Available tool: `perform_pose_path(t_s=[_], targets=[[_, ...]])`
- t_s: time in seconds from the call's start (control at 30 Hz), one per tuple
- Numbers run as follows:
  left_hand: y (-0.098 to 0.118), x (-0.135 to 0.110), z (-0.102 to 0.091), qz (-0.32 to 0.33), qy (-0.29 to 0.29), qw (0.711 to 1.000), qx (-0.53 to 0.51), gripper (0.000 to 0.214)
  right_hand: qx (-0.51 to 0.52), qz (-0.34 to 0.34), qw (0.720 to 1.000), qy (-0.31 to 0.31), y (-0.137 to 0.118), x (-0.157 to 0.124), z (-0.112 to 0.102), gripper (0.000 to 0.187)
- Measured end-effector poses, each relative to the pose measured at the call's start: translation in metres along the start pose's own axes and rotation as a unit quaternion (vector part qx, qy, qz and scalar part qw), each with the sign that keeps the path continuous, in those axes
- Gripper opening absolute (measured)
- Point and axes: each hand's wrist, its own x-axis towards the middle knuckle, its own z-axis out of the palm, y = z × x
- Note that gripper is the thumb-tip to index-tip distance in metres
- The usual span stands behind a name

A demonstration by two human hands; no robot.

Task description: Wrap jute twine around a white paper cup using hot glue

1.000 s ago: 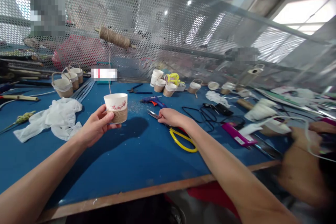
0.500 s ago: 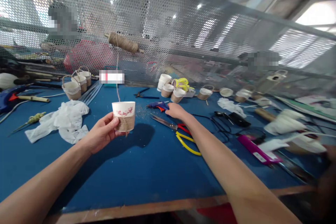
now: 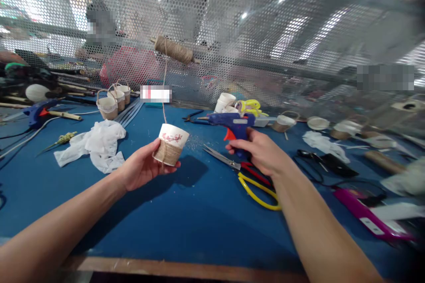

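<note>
My left hand is closed on a small white paper cup with a pink blossom print, its lower part wrapped in brown twine. The cup tilts a little. A strand of twine runs from it up to a twine spool on the mesh. In my right hand, a blue hot glue gun with an orange trigger is held up, nozzle towards the left. Beneath it on the table lie scissors with red and yellow handles, partly hidden by my right forearm.
White cloth strips lie left on the blue table. Twine-wrapped cups with handles stand at the back left. Another glue gun sits far left. Pliers lie by the mesh panel; a purple tool is at right.
My right hand has lifted the glue gun off the table. My left hand has tilted the cup. The whole view has shifted, so the things on the table sit further right.
</note>
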Motion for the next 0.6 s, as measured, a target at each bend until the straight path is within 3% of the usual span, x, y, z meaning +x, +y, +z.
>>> perform_pose_path(t_s=[0.13, 0.27, 0.43, 0.6], targets=[[0.009, 0.004, 0.004, 0.004, 0.062, 0.997, 0.040, 0.031, 0.140, -0.059, 0.983, -0.100, -0.012, -0.034, 0.004, 0.019], [0.009, 0.014, 0.005, -0.043, 0.103, 0.991, 0.080, 0.035, 0.153, -0.099, 0.978, -0.105, -0.017, -0.053, 0.008, 0.011], [0.003, 0.021, 0.004, -0.064, 0.085, 0.983, 0.147, 0.049, 0.168, -0.085, 0.973, -0.133, -0.016, -0.060, 0.015, 0.015], [-0.002, 0.012, 0.004, -0.007, 0.073, 0.979, 0.192, 0.042, 0.120, -0.115, 0.978, -0.122, -0.007, -0.060, 0.023, 0.014]])
